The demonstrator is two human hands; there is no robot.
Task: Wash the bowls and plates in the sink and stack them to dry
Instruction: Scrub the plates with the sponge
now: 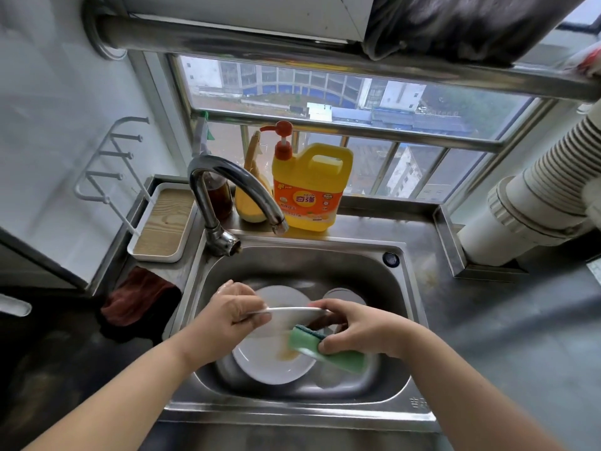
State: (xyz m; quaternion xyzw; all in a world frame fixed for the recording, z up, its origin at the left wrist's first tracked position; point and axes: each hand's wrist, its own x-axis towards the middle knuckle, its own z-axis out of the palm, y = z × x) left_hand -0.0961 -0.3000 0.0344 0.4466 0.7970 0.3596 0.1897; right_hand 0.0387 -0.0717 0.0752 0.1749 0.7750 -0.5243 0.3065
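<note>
Over the steel sink [403,288], my left hand [234,309] grips the left rim of a white plate [294,310] held nearly edge-on. My right hand [354,323] holds a green sponge [328,348] against the plate's right underside, with fingers touching the rim. Below them in the basin lies a white plate with an orange-brown stain [273,362]. Another white plate [279,296] and a pale bowl or plate [344,294] lie farther back in the basin, partly hidden by my hands.
The curved faucet [227,187] arches over the sink's back left. A yellow dish soap bottle [309,187] stands on the ledge behind. A white tray with wood insert [162,222] and wire rack sit at left, a dark red cloth [140,299] beside the sink. Grey counter extends right.
</note>
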